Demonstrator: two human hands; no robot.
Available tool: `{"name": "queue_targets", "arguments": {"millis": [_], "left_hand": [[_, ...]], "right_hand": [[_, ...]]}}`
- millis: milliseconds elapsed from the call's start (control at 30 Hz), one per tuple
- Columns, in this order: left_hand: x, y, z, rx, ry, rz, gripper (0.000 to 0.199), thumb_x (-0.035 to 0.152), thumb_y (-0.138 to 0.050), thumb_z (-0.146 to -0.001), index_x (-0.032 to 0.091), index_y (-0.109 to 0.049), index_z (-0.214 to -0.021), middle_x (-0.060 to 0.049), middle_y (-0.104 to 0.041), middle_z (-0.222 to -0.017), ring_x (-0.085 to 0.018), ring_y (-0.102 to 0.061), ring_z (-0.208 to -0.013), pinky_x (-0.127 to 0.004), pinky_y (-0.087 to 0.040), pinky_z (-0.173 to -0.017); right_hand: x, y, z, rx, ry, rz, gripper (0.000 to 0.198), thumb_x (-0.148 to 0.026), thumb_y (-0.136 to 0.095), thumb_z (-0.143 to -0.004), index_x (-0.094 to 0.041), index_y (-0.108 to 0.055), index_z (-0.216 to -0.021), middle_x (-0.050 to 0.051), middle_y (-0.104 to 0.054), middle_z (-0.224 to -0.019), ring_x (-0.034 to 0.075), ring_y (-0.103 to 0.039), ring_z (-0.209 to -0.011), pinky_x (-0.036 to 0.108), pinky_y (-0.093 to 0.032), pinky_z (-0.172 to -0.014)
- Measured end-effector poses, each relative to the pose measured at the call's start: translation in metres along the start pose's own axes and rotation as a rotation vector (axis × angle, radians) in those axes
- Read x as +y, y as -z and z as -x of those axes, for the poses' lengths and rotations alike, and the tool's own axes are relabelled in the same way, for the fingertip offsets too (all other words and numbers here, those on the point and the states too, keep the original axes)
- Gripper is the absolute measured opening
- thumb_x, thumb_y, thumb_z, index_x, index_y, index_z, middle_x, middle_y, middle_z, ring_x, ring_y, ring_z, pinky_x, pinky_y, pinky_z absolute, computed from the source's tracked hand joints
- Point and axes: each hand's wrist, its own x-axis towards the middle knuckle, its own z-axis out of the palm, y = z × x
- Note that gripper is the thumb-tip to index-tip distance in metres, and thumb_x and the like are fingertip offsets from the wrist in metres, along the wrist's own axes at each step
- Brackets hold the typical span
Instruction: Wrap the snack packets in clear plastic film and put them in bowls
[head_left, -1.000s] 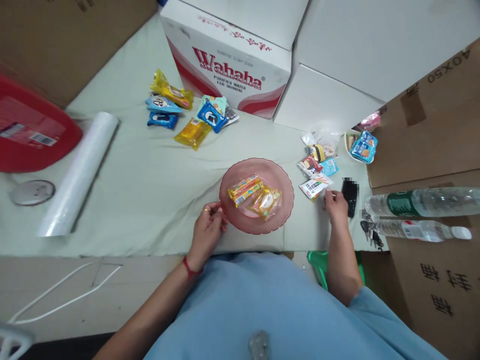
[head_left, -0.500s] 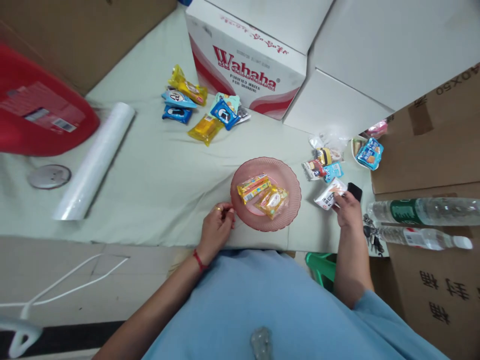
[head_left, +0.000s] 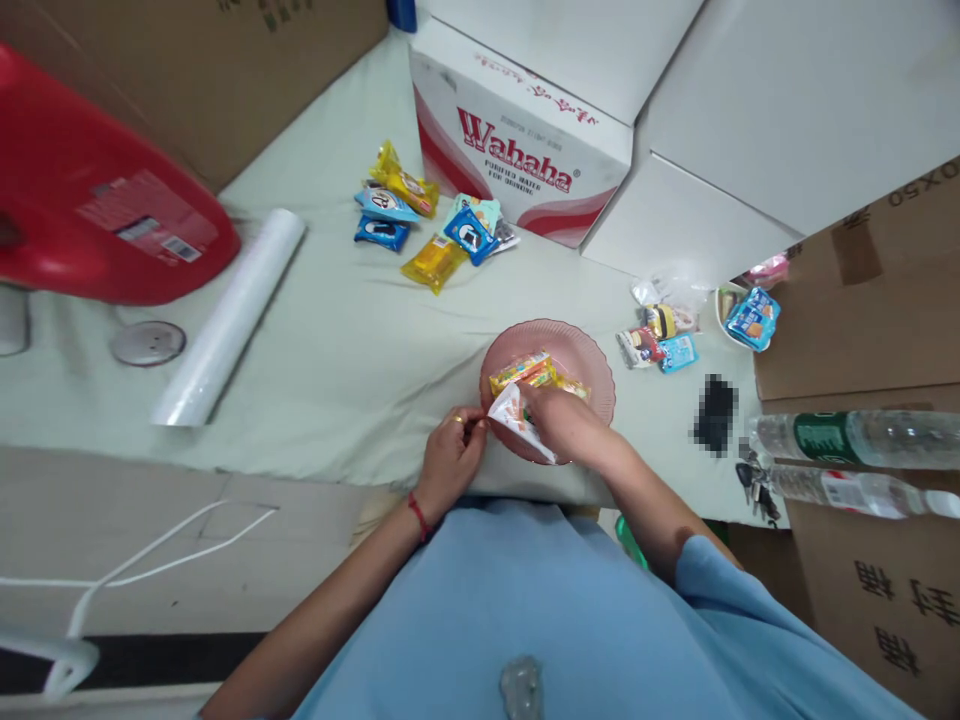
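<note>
A pink ribbed plate [head_left: 604, 400] lies near the table's front edge, with yellow snack packets [head_left: 525, 372] in it. My left hand [head_left: 455, 455] is at its left rim, the thumb and fingers closed on the edge. Over the plate, my right hand [head_left: 562, 420] grips a white snack packet [head_left: 517, 420] with orange print. The packet tilts across the front part of the plate, its left corner close to my left fingertips. My right fingers and the packet hide part of the yellow packets.
Small snacks [head_left: 435, 262] lie in front of the Wahaha box [head_left: 517, 150]. More packets [head_left: 660, 340] and a bowl of snacks [head_left: 724, 325] are at the right, with keys [head_left: 759, 490] and two bottles [head_left: 832, 438]. A plastic roll [head_left: 232, 320] and red jug [head_left: 150, 220] stand left.
My right hand has carried the white snack packet leftward from the table's right side to over the plate. My left hand has stayed at the plate's rim. The view has shifted slightly.
</note>
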Motion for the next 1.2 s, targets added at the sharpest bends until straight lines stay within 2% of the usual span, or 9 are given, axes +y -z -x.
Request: {"name": "queue_targets", "arguments": {"millis": [167, 300, 400, 533, 600, 700, 800, 1067, 1200], "left_hand": [[0.001, 0.003, 0.007, 0.095, -0.031, 0.000, 0.023, 0.037, -0.050, -0.098, 0.021, -0.067, -0.100, -0.005, -0.068, -0.090, -0.019, -0.064, -0.073, -0.032, -0.053, -0.070], [0.021, 0.011, 0.012, 0.285, -0.322, -0.149, 0.015, 0.029, -0.058, -0.097, 0.023, -0.070, -0.103, -0.009, -0.072, -0.105, -0.023, -0.068, -0.097, -0.038, -0.056, -0.088], [0.041, 0.014, 0.011, 0.238, -0.525, -0.237, 0.021, 0.025, -0.063, -0.094, 0.027, -0.073, -0.113, -0.009, -0.076, -0.114, -0.026, -0.070, -0.110, -0.044, -0.053, -0.101], [0.053, 0.004, 0.004, 0.017, -0.659, -0.355, 0.033, 0.025, -0.059, -0.099, 0.028, -0.072, -0.129, -0.008, -0.076, -0.133, -0.030, -0.065, -0.133, -0.052, -0.044, -0.115], [0.051, -0.004, 0.002, -0.061, -0.682, -0.432, 0.033, 0.026, -0.056, -0.102, 0.026, -0.072, -0.131, -0.008, -0.076, -0.135, -0.030, -0.065, -0.135, -0.056, -0.037, -0.121], [0.049, -0.011, 0.001, -0.092, -0.693, -0.557, 0.031, 0.025, -0.055, -0.104, 0.024, -0.074, -0.127, -0.009, -0.077, -0.133, -0.029, -0.068, -0.129, -0.060, -0.032, -0.124], [0.052, -0.011, 0.002, -0.083, -0.740, -0.650, 0.029, 0.025, -0.053, -0.105, 0.021, -0.076, -0.123, -0.009, -0.079, -0.130, -0.028, -0.070, -0.125, -0.059, -0.035, -0.122], [0.075, -0.011, 0.005, -0.098, -0.736, -0.789, 0.021, 0.020, -0.057, -0.102, 0.016, -0.077, -0.108, -0.011, -0.078, -0.126, -0.032, -0.065, -0.124, -0.048, -0.052, -0.100], [0.083, -0.012, 0.007, -0.291, -0.757, -0.778, 0.021, 0.021, -0.055, -0.104, 0.017, -0.076, -0.098, -0.008, -0.079, -0.111, -0.026, -0.070, -0.104, -0.042, -0.054, -0.085]], "right_hand": [[-0.005, -0.026, -0.008, 0.172, 0.050, 0.188, 0.050, -0.013, -0.043, -0.102, -0.010, -0.057, -0.150, 0.022, -0.071, -0.129, 0.035, -0.059, -0.120, 0.047, -0.050, -0.106], [-0.003, -0.019, -0.002, 0.202, 0.123, 0.163, 0.048, -0.019, -0.042, -0.106, -0.012, -0.057, -0.151, 0.022, -0.066, -0.137, 0.037, -0.055, -0.124, 0.054, -0.048, -0.109], [0.018, -0.008, 0.009, 0.393, 0.129, 0.010, 0.043, -0.028, -0.042, -0.109, -0.022, -0.061, -0.146, 0.015, -0.066, -0.140, 0.032, -0.055, -0.128, 0.050, -0.048, -0.110], [0.097, 0.007, 0.027, 0.907, -0.252, -0.103, 0.042, -0.042, -0.036, -0.110, -0.022, -0.065, -0.133, 0.015, -0.069, -0.125, 0.029, -0.061, -0.117, 0.046, -0.051, -0.102], [0.149, 0.012, 0.029, 1.037, -0.476, -0.091, 0.047, -0.046, -0.038, -0.107, -0.017, -0.065, -0.131, 0.018, -0.068, -0.124, 0.031, -0.060, -0.117, 0.048, -0.049, -0.103], [0.213, 0.013, 0.025, 0.999, -0.708, -0.144, 0.053, -0.050, -0.046, -0.099, -0.009, -0.067, -0.125, 0.023, -0.068, -0.119, 0.033, -0.059, -0.114, 0.051, -0.045, -0.106], [0.241, 0.007, 0.018, 0.888, -0.717, -0.257, 0.054, -0.057, -0.049, -0.095, -0.012, -0.072, -0.114, 0.019, -0.072, -0.110, 0.031, -0.061, -0.104, 0.045, -0.049, -0.098], [0.228, -0.008, 0.016, 0.785, -0.598, -0.581, 0.059, -0.071, -0.061, -0.081, -0.015, -0.076, -0.093, 0.005, -0.070, -0.080, 0.020, -0.057, -0.078, 0.031, -0.044, -0.073], [0.214, -0.008, 0.026, 0.854, -0.550, -0.757, 0.053, -0.066, -0.066, -0.079, -0.015, -0.074, -0.093, 0.001, -0.067, -0.077, 0.017, -0.053, -0.072, 0.029, -0.042, -0.067]]}}
